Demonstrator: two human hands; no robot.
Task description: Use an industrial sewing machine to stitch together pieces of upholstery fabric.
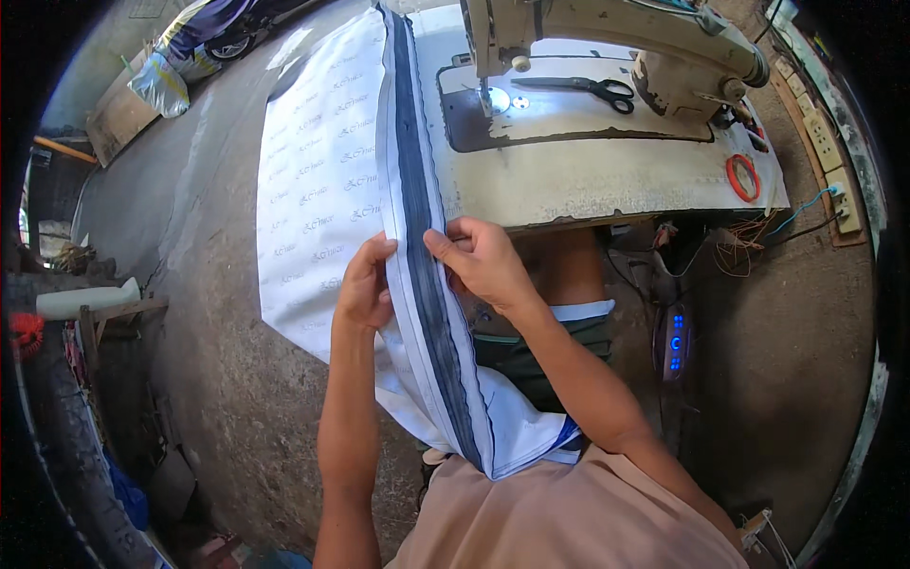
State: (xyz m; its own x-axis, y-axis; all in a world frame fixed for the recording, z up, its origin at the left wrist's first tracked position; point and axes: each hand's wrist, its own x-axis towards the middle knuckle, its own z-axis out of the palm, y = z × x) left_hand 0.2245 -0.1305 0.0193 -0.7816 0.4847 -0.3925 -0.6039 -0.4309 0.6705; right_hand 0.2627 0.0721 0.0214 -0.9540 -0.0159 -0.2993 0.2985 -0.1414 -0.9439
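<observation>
A white sheet of printed fabric [318, 133] drapes from the sewing table's left side down to my lap, with a long dark zipper [415, 180] running along its right side. My left hand [365, 280] grips the white border left of the zipper, thumb on top and fingers partly hidden underneath. Just opposite, my right hand [479, 266] pinches the zipper's right border, thumb pressed on the strip. Above stands a cream sewing machine [588, 24], its foot and needle over a shiny plate. Black-handled scissors [615, 93] lie flat on the machine bed.
The table [531, 185] holds a red ring [742, 178] at its right. Beyond are power sockets [821, 137] with cords and a blue-lit device [674, 341] below. A covered two-wheeler [227, 38], a bag [159, 85] and boards [123, 123] stand at back left, on concrete floor [256, 379].
</observation>
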